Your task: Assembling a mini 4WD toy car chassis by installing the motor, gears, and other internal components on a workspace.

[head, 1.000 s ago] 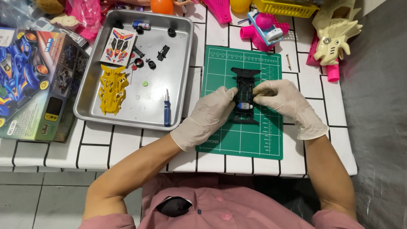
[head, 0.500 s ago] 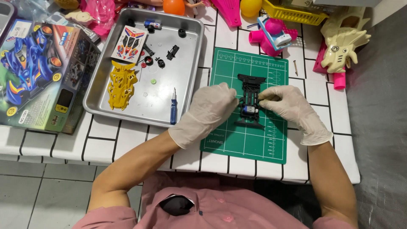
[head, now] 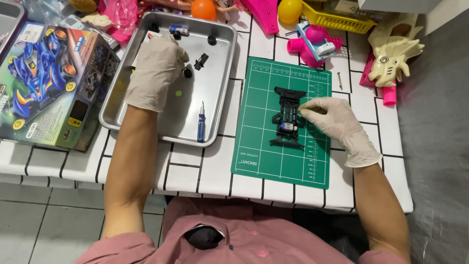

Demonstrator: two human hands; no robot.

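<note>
Home hobby table: white tiled top point(head: 195, 171), green cutting mat point(head: 264, 151), model-car kit box point(head: 44, 83) at left, toys point(head: 391, 54) along top edge.

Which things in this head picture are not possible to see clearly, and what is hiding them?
- Head view: the left hand covers part of the metal tray; whether it grips anything there is hidden.
- Head view: the right hand touches the black toy car chassis; its fingertips hide the contact point.
- Head view: the small black parts in the tray are too small to identify.
- Head view: the yellow basket is cut off by the top edge.
</note>
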